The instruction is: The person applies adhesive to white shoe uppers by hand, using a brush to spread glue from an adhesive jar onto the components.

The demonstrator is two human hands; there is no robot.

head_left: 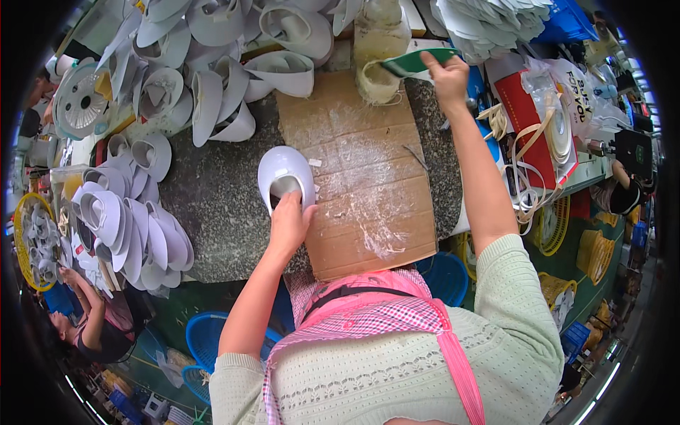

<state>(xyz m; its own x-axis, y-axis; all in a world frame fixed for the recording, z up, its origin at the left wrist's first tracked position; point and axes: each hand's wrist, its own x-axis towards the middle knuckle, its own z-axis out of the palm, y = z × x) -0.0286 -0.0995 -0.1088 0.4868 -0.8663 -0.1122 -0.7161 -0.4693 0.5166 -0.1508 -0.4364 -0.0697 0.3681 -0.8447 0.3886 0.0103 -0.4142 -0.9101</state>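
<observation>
My left hand (pixel 289 223) has its fingers in the opening of a glossy white, rounded shell (pixel 282 166) that looks like a shoe upper. The thumb stays outside, against the rim, and the fingertips are hidden inside. The shell rests at the left edge of a flattened cardboard sheet (pixel 354 184) smeared with white residue. At the far right, my right hand (pixel 446 74) grips a flat green brush (pixel 425 61). Its dark end points left, over the rim of a cloudy, glue-crusted pot (pixel 379 83).
Similar white pieces are heaped at the far left (pixel 287 71) and along the left side (pixel 127 219). A speckled stone tabletop (pixel 219 205) lies under the cardboard. Rolls of white tape (pixel 559 134) and a red box (pixel 520 106) stand at right. Blue baskets (pixel 443 276) sit below.
</observation>
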